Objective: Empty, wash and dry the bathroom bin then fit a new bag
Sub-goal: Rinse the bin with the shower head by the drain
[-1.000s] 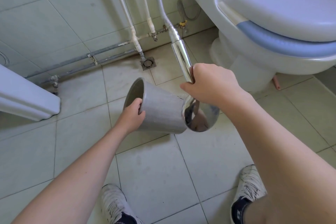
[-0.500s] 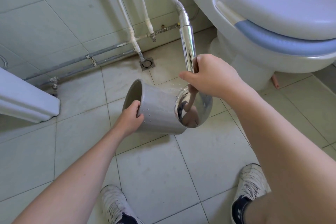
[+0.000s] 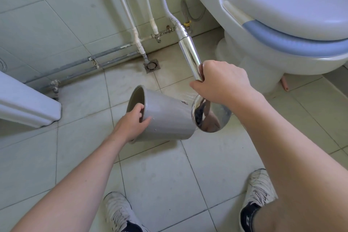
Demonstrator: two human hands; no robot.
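- Grey plastic bin (image 3: 165,118) is held tilted on its side above the floor tiles (image 3: 150,175), its rim gripped by the left hand (image 3: 131,124).
- The chrome shower head (image 3: 211,117), clasped in the right hand (image 3: 222,83), has been swung from pointing at 12 o'clock toward 11 o'clock, beside the bin's base.
- Washing is judged under way; drying and bagging remain.

Left hand (image 3: 131,124) grips tilted grey bin (image 3: 165,118) rim; right hand (image 3: 224,83) grips chrome shower head (image 3: 209,117) beside bin base.

Bin (image 3: 165,118) left of shower head (image 3: 211,117), toilet (image 3: 273,24) behind right.
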